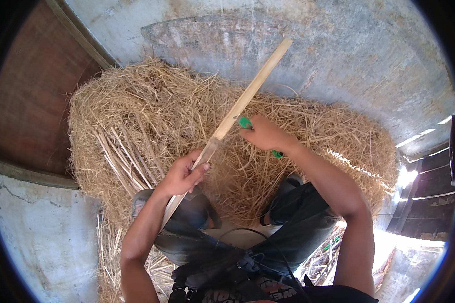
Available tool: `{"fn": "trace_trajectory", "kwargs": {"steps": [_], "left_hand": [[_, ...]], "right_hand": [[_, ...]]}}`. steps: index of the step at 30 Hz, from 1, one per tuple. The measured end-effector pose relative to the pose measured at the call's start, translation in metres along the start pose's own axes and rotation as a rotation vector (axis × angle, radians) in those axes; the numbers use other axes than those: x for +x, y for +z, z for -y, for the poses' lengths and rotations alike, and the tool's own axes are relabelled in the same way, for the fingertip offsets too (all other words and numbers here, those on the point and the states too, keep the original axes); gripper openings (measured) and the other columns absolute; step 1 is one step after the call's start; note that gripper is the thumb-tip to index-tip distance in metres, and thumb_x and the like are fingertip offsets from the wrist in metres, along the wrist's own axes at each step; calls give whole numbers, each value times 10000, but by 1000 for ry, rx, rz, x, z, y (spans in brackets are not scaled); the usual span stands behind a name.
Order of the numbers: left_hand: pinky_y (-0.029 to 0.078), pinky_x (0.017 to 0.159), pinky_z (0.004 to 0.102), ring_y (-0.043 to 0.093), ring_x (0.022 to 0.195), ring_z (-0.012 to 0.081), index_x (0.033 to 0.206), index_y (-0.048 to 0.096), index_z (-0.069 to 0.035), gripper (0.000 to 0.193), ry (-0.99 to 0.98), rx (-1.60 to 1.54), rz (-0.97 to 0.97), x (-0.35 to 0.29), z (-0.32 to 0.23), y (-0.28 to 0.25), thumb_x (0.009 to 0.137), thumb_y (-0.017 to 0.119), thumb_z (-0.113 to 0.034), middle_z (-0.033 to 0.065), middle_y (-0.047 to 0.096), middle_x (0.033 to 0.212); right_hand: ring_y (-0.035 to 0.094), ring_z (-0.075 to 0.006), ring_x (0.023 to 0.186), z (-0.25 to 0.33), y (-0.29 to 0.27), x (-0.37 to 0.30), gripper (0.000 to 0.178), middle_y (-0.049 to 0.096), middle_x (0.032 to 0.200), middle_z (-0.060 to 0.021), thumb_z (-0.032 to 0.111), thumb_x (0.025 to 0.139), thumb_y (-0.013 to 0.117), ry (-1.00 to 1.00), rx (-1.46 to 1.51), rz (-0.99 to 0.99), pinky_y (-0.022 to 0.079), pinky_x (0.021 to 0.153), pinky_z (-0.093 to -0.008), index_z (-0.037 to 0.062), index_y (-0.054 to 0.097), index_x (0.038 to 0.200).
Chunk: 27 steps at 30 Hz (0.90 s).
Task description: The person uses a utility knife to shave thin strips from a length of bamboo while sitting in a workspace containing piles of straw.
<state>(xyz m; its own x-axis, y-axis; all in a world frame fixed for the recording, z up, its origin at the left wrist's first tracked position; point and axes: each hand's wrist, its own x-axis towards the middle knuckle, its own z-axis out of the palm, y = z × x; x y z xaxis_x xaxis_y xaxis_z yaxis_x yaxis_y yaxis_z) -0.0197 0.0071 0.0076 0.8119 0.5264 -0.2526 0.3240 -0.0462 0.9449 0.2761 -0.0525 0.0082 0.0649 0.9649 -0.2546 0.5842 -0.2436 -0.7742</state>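
Note:
A long, pale bamboo strip (258, 83) runs slantwise from my lap up toward the far wall. My left hand (183, 175) is closed around its lower part, thumb lying along the top. Where the strip passes just above that hand, its surface changes from smooth yellow to a paler, rougher look. To the right of the strip, my right hand (269, 133) is a fist around a green-handled tool (245, 122). Green shows at both ends of that fist; I cannot make out a blade. The tool's end is close beside the strip.
Loose straw (162, 101) is heaped before my legs. Several thin split sticks (121, 156) lie on its left side. A stained grey wall (338, 55) curves behind, with a brown panel (40, 91) at left and dark slats (429, 197) at right. A black cord (247, 230) crosses my lap.

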Motion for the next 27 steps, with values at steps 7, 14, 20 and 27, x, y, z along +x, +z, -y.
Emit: {"fn": "trace_trajectory", "kwargs": {"steps": [7,14,20,27], "left_hand": [[406,432,238,497,457,63,1314,542,-14,312,8,67,-119,13,-1,-13,1068,554,-205,-22,545,647],[408,429,236,494,467,59,1342,539,-13,340,0,69,-56,11,-1,5,1060,570,-199,-18,551,655],[439,462,258,533,508,76,1331,552,-33,337,-55,112,8,15,-4,8,1052,583,-220,-12,555,653],[414,442,237,504,470,61,1343,544,-15,342,96,266,-52,16,14,5,1068,544,-218,-15,552,657]], "right_hand": [[453,-112,486,5,8,-18,436,441,529,0,332,947,672,-203,23,65,367,477,-349,62,507,646],[512,-159,483,5,-20,0,409,542,537,-37,402,899,747,-128,52,-290,427,514,-368,18,700,767],[591,-287,520,0,-1,12,254,617,599,-143,276,904,729,-263,-98,-332,478,563,-408,40,780,982],[595,-286,534,14,20,0,191,624,637,-171,211,909,729,-547,-42,-106,478,564,-428,24,753,936]]}}
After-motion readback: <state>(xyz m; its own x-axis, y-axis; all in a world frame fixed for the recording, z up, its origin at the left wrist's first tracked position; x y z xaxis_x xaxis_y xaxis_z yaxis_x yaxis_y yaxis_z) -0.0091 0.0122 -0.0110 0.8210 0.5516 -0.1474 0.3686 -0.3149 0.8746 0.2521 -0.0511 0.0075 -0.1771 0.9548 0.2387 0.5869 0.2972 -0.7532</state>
